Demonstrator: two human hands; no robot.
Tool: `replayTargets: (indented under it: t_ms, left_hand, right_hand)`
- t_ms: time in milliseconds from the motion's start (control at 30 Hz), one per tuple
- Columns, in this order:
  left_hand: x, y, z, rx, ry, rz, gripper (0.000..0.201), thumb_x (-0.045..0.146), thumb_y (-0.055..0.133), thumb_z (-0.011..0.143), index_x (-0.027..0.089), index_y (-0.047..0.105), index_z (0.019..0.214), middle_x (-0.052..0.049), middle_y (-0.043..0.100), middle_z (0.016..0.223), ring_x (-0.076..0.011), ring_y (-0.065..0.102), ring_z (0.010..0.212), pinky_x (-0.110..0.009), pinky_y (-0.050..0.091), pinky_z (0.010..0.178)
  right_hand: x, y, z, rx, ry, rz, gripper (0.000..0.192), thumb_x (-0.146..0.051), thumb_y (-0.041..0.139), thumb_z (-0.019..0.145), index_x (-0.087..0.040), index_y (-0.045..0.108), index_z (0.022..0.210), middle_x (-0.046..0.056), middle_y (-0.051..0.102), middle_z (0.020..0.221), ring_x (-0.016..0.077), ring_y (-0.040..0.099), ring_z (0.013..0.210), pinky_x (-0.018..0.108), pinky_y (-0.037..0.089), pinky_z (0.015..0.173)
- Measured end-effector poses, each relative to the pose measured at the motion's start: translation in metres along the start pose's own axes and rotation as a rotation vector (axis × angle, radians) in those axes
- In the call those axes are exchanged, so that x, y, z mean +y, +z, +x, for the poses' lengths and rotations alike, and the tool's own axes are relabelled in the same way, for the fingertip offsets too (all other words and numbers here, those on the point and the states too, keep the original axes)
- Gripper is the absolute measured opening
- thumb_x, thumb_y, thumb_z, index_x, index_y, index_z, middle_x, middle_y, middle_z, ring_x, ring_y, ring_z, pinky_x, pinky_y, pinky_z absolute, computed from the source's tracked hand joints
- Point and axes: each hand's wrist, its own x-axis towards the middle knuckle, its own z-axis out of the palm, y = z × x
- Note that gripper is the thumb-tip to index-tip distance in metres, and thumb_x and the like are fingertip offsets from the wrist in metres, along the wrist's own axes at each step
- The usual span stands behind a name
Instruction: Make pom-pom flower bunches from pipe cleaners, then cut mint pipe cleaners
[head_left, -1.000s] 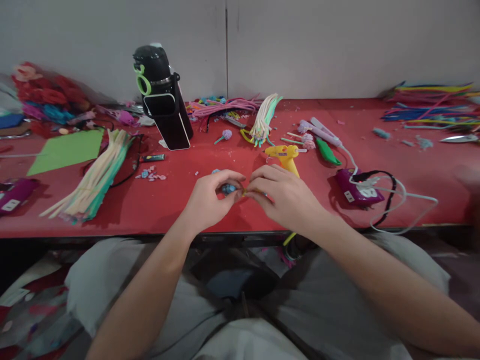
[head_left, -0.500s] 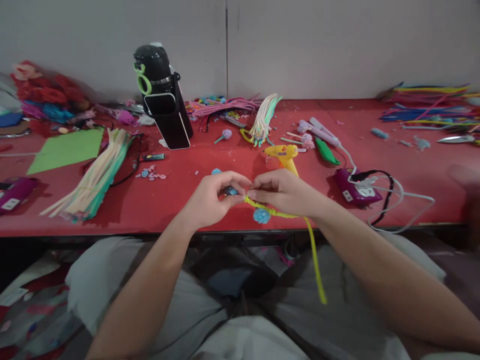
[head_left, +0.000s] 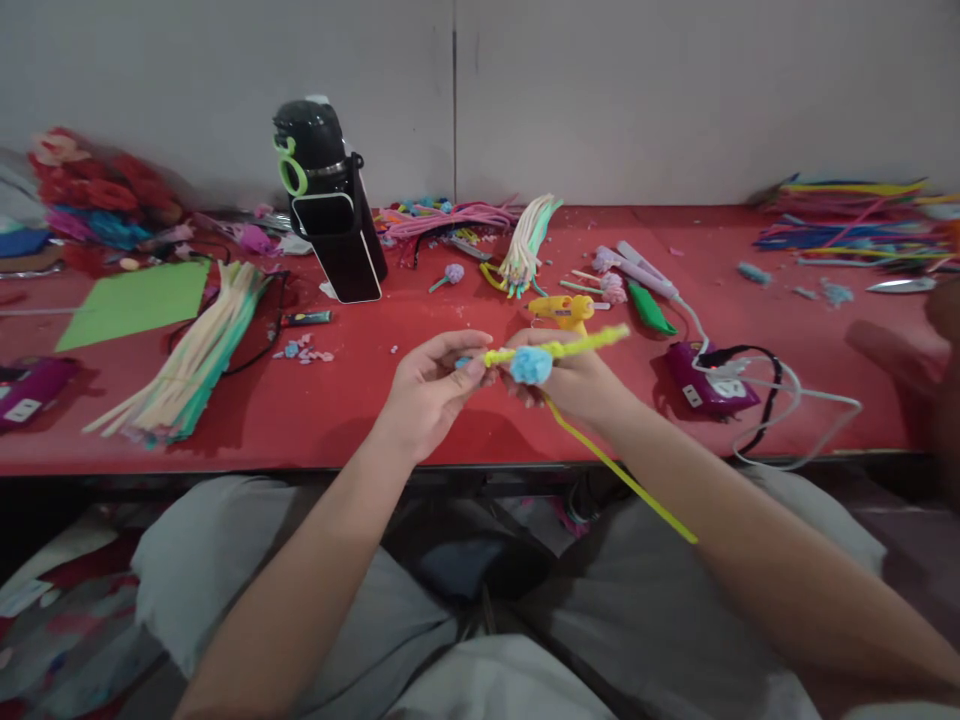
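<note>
Pipe cleaner [head_left: 559,348], yellow with a blue pompom [head_left: 531,366] on it, is pinched between left hand [head_left: 435,385] and right hand [head_left: 574,380] above the red tabletop [head_left: 390,400], its tail hanging free toward the lap, clear of the glue gun [head_left: 562,310].

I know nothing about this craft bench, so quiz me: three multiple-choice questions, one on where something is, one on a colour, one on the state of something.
1. Where does the black water bottle stand?
A. At the back left of the red table
B. On the person's lap
C. At the far right edge

2. What colour is the fuzzy pom-pom on the pipe cleaner held between the hands?
A. Red
B. Light blue
C. Black

3. How is the yellow glue gun?
A. Gripped in the right hand
B. Lying on the table
C. Hanging from the wall

Answers: 1 A, it stands by the wall, left of centre. 2 B, the ball is pale blue. 3 B, it rests behind the hands; the left hand and right hand pinch the pipe cleaner.
</note>
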Motion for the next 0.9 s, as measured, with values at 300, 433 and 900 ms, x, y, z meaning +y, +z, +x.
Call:
replayTargets:
  t_ms: [300,433,900]
  left_hand:
    - [-0.011,0.000,-0.001,0.278,0.261,0.378,0.016,0.024,0.074,0.081,0.018,0.071,0.096,-0.006,0.074,0.093,-0.0157,0.070,0.087,-0.031,0.058,0.082]
    - [-0.004,-0.001,-0.006,0.263,0.424,0.729,0.011,0.024,0.067,0.089,0.019,0.070,0.098,-0.006,0.075,0.098,-0.0175,0.071,0.091,-0.031,0.057,0.084]
    - [0.013,-0.007,-0.004,-0.228,0.111,0.552,0.015,0.022,0.075,0.080,0.017,0.071,0.094,-0.007,0.076,0.091,-0.0172,0.071,0.081,-0.030,0.059,0.075]
  right_hand:
    - [0.022,0.034,-0.009,0.145,-0.032,-0.118,0.039,-0.049,0.057,0.096,-0.018,0.058,0.073,-0.004,0.050,0.057,0.0092,0.042,0.049,0.025,0.033,0.050]
    - [0.011,0.041,-0.019,0.055,-0.027,-0.167,0.035,-0.039,0.051,0.100,-0.018,0.057,0.073,-0.003,0.053,0.060,0.0098,0.043,0.051,0.025,0.035,0.054]
    - [-0.017,-0.022,-0.012,-0.012,-0.474,-0.911,0.023,-0.027,0.057,0.098,-0.019,0.076,0.088,0.008,0.071,0.091,0.0196,0.063,0.085,0.032,0.046,0.078]
